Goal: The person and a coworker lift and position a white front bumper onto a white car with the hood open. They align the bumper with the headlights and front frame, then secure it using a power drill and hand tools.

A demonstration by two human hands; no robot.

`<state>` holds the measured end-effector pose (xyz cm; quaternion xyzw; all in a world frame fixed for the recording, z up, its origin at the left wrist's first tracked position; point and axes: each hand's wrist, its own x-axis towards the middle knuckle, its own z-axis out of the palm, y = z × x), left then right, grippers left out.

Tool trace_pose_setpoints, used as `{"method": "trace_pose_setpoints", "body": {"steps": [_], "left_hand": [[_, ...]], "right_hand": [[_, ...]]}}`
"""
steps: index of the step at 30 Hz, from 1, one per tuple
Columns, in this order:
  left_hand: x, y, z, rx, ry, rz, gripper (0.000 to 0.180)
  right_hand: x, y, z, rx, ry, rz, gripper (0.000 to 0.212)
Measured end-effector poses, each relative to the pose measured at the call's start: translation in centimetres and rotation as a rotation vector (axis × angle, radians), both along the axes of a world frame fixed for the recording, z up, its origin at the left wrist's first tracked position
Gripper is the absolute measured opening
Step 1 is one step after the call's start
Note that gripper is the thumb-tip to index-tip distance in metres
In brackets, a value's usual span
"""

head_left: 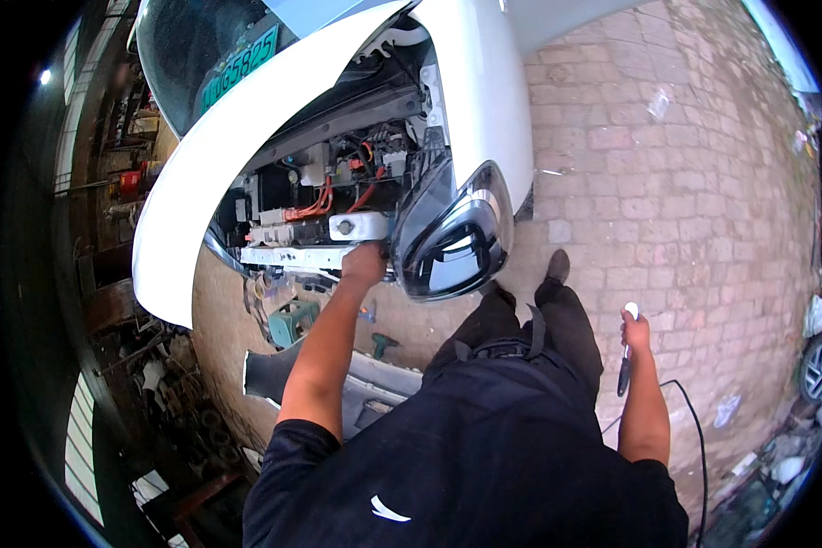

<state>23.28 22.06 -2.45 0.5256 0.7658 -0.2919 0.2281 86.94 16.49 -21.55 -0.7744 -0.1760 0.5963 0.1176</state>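
Right hand (637, 332) grips a black-handled tool (624, 374), left hand (364, 264) at the white bar (292, 259), grip unclear, headlight (461, 247) just to its right!

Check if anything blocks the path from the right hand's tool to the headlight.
Nothing visible does. Between the black-handled tool in the right hand and the headlight, the picture shows just paving and the right shoe, both down at ground level.

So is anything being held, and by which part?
The right hand grips a ratchet-like tool near its round, shiny end, black handle downward. Whether the left hand holds anything can't be told.
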Motion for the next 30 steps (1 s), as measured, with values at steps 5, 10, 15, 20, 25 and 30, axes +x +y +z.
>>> {"method": "trace_pose_setpoints", "body": {"steps": [5,10,15,20,25,30], "left_hand": [[-1.3,-0.9,-1.7,-0.026,-0.003,0.056,0.036],[-0.3,0.2,-0.5,0.001,0.028,0.032,0.027],[-0.3,0.2,-0.5,-0.028,0.023,0.03,0.03],[-0.7,0.6,-1.3,-0.065,0.026,0.01,0.029],[-0.5,0.4,-1.4,-0.063,0.007,0.03,0.029],[-0.4,0.1,-1.4,-0.065,0.027,-0.038,0.026]], "right_hand": [[-0.4,0.9,0.6,0.002,-0.008,0.038,0.028],[-0.3,0.6,-0.4,0.029,0.046,0.045,0.027],[-0.6,0.6,-0.6,-0.003,0.028,0.054,0.029],[-0.3,0.6,-0.4,-0.004,0.052,0.05,0.03],[-0.1,0.4,0.0,-0.007,0.016,0.052,0.029],[-0.6,0.6,1.1,-0.014,0.023,0.036,0.027]]}}
